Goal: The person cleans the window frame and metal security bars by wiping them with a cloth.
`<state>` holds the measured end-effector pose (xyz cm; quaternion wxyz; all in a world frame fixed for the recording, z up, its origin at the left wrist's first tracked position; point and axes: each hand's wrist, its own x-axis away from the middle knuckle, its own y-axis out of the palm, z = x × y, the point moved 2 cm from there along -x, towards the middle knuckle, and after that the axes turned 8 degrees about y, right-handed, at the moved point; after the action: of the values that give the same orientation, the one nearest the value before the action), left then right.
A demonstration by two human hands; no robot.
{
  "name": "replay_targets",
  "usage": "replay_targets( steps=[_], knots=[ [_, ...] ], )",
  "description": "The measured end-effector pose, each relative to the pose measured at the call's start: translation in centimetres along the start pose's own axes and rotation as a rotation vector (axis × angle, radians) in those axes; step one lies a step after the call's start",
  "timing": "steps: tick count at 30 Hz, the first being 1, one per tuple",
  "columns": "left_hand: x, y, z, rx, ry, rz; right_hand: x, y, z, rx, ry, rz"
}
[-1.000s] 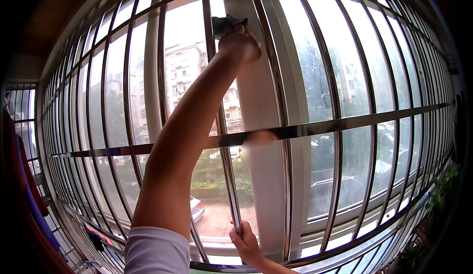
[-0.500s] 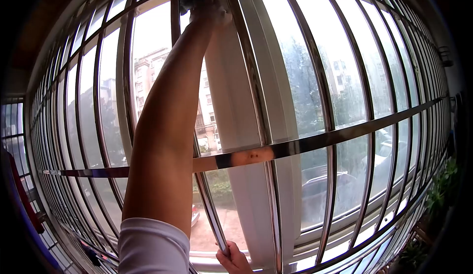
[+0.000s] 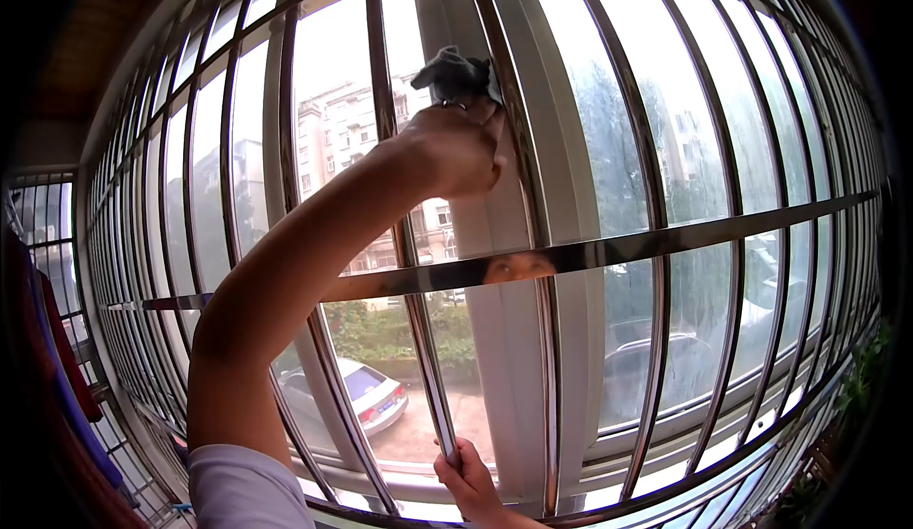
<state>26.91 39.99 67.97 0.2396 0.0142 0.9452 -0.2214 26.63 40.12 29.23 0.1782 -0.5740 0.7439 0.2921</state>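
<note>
My left hand (image 3: 452, 153) is raised at the upper middle, with its fingers closed on a dark grey cloth (image 3: 456, 75). The cloth bunches up above the knuckles, in front of the pale window post (image 3: 490, 211) and close to the left side of a metal bar (image 3: 514, 125). Part of the fingers is hidden by the back of the hand. Low in the middle, my right hand (image 3: 466, 480) is wrapped around the lower part of another upright metal bar (image 3: 425, 358).
Metal window bars with a flat crossbar (image 3: 618, 251) span the view. Behind the bars are glass panes (image 3: 623, 358), the right one streaked. Outside stands a silver car (image 3: 366, 398). Green plants (image 3: 861, 377) are at right, and dark hanging fabric (image 3: 57, 377) at left.
My left hand and the cloth have come down from the top of the window post, and the elbow has bent outward to the left. My right hand still grips its bar.
</note>
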Motion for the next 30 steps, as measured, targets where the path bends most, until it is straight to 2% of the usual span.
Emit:
replay_targets(
  steps=[1,5,7,9,10,12,14,15,17,19,20,22,26,30],
  knots=[
    [0.6,-0.2,0.9,0.014,0.021,-0.049,-0.1,0.0,0.1,-0.002,-0.005,-0.002],
    [0.8,0.2,0.7,-0.058,0.069,-0.003,-0.1,-0.2,0.9,-0.034,-0.006,0.008],
    [-1.0,-0.8,-1.2,-0.033,-0.01,0.01,0.0,-0.1,1.2,-0.051,-0.004,0.016],
    [-4.0,1.2,-4.2,-0.198,-0.031,0.319,-0.1,-0.2,1.3,-0.061,-0.043,-0.009],
    [-6.1,2.0,-6.7,-0.229,0.017,0.355,-0.2,-0.3,1.1,-0.064,-0.047,-0.002],
    [-12.8,3.3,-14.6,-0.349,0.015,0.224,0.0,-0.2,0.7,-0.055,-0.015,-0.008],
    [-14.8,2.7,-16.3,-0.437,-0.043,0.056,0.0,-0.1,0.4,-0.057,0.003,-0.01],
    [-13.4,0.2,-14.0,0.128,-0.115,0.286,0.0,-0.1,0.3,-0.056,0.02,-0.018],
    [-12.3,-1.3,-12.9,0.695,-0.182,0.512,0.0,-0.1,0.4,-0.016,0.003,-0.006],
    [-12.6,-1.7,-13.3,0.119,-0.212,0.824,0.1,-0.1,0.3,0.026,-0.021,0.013],
    [-13.0,-1.8,-13.8,0.119,-0.212,0.833,0.2,-0.2,0.3,0.025,-0.005,0.005],
    [-12.9,-2.3,-14.2,0.429,-0.286,0.76,0.1,-0.2,0.5,0.029,0.027,-0.013],
    [-13.9,-2.5,-15.7,0.408,-0.274,0.737,0.1,-0.3,0.4,-0.025,0.04,-0.065],
    [-15.6,-2.3,-15.8,0.275,-0.293,0.829,0.2,-0.5,0.9,-0.063,0.107,-0.113]
  ],
)
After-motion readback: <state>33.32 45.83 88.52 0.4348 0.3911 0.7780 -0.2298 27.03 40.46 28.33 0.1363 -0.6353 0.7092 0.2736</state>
